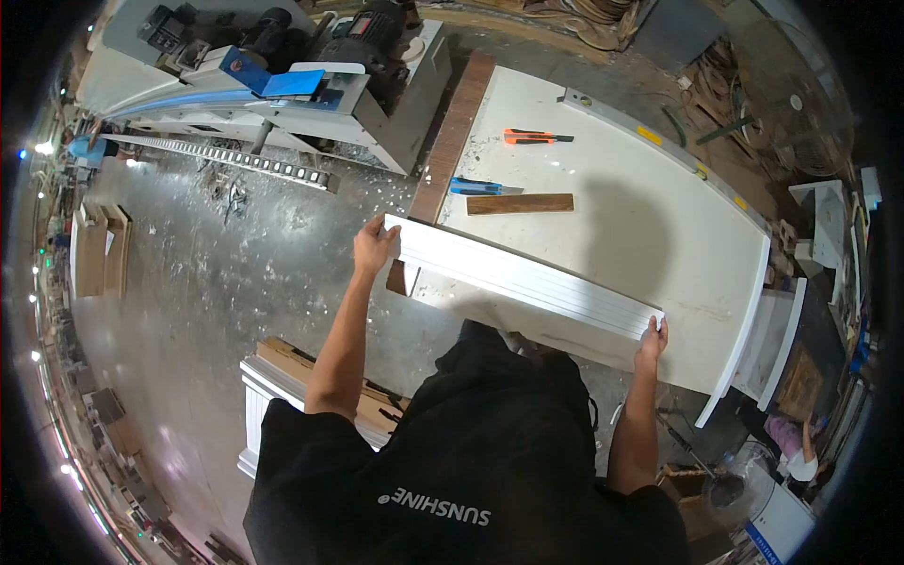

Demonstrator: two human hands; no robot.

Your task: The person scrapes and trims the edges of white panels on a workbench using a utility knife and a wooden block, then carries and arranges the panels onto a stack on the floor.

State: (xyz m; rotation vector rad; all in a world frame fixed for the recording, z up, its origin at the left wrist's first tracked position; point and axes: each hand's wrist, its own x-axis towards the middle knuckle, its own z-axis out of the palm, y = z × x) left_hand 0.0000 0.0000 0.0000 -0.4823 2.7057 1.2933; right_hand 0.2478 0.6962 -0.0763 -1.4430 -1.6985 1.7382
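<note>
A long white grooved panel strip [523, 273] stretches slantwise in front of me over the near edge of a pale worktable [697, 264]. My left hand [375, 247] grips its left end, thumb on the upper face. At the other end, nearer to me, my right hand [652, 341] is closed on the corner. Beyond the strip, on the tabletop, lie a short brown wood-look piece [520, 204], a blue utility knife [483, 187] and an orange-and-black utility knife [537, 137]. Whether the strip touches the table is hard to tell.
A silver spirit level [650, 137] lies along the table's far right edge. Brown board [461, 122] lines the left edge. A grey machine with motors [367, 66] stands at far left. White mouldings and cardboard [273, 386] are stacked at my left. Another person [796, 447] is at the right.
</note>
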